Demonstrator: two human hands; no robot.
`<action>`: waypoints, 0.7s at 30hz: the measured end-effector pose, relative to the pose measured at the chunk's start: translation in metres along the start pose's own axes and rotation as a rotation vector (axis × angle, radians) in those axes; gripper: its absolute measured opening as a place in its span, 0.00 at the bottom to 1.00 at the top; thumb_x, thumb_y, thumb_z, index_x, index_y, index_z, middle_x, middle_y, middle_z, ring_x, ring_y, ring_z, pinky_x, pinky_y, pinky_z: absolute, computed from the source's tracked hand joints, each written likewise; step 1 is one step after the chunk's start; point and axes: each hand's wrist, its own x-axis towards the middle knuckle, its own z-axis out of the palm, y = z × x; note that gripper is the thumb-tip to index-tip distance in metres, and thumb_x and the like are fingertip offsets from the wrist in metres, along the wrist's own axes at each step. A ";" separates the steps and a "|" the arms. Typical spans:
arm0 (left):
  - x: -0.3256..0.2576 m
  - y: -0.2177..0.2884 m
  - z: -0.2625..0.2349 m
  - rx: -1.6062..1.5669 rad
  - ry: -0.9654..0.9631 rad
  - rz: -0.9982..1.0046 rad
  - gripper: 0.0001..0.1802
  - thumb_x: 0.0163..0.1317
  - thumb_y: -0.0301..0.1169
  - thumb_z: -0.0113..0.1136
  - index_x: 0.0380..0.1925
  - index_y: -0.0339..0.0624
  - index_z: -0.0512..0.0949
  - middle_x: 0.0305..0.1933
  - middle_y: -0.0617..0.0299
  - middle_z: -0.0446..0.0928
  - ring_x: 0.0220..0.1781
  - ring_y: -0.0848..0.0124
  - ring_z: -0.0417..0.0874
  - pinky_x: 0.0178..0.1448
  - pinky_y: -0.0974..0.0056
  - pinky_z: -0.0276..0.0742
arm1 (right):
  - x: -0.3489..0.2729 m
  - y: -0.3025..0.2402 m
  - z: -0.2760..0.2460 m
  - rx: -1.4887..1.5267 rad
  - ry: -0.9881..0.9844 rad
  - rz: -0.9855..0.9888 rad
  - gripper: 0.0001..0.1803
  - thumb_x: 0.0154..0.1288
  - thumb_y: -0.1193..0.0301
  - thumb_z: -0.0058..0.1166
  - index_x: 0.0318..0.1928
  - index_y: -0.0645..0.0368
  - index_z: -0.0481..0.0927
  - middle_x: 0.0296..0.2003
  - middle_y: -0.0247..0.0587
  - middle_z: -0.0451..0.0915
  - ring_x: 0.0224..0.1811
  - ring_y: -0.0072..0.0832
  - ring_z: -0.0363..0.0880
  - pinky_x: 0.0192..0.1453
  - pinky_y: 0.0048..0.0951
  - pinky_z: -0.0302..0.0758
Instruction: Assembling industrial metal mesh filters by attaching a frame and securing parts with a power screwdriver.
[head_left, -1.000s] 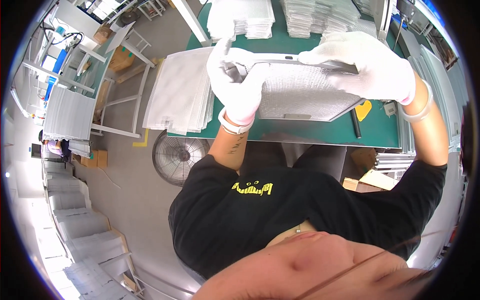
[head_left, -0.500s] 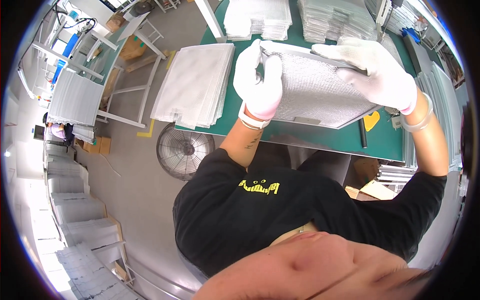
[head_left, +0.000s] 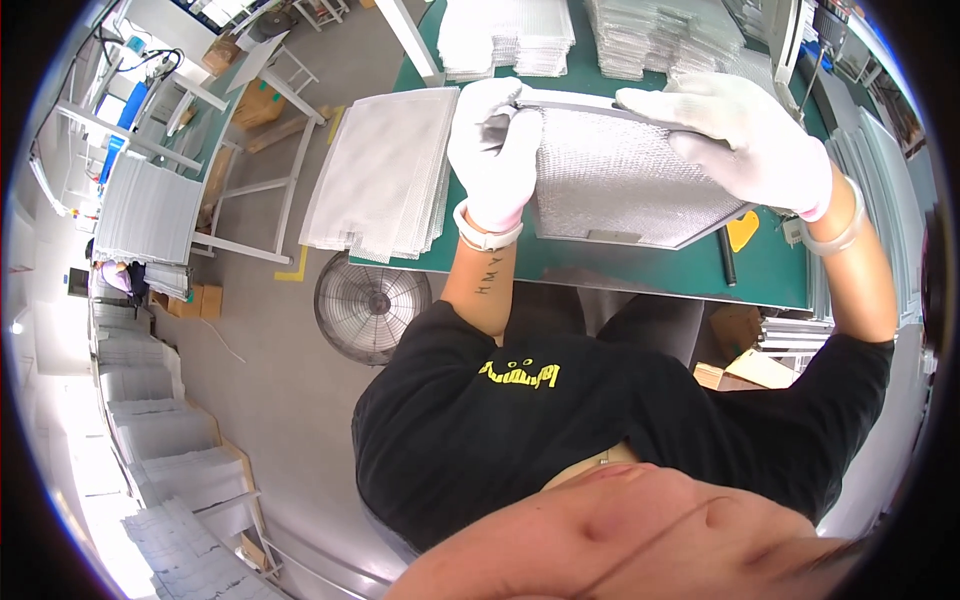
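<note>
Green tabletop point(head_left: 775, 270) in a bright workshop, a pile of mesh sheets point(head_left: 380, 175) hanging over its left edge. Framed mesh panel point(head_left: 625, 175) is held tilted near the middle of the tabletop's front edge; can't tell if its lower rim touches down. Left hand point(head_left: 495, 150) is closed round the far left corner, and right hand point(head_left: 755, 145) pinches the far rim toward its right end, both gloved.

I'd guess it's light and pretty stiff thanks to the frame, but the mesh probably dents easily and smooth metal might slide a bit in gloves. Best grip is the rim, imo. Long axis seems to run left to right, roughly along the front edge (fisheye bends stuff, so don't quote me), with the mesh face and the small plate on the lower rim toward the person.
</note>
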 end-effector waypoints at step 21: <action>0.038 0.015 -0.011 0.315 -0.285 0.175 0.17 0.69 0.18 0.44 0.57 0.37 0.63 0.47 0.54 0.73 0.43 0.70 0.78 0.50 0.68 0.76 | -0.161 0.022 0.127 -0.231 0.585 0.831 0.18 0.65 0.74 0.57 0.55 0.62 0.79 0.43 0.50 0.83 0.46 0.44 0.83 0.55 0.37 0.78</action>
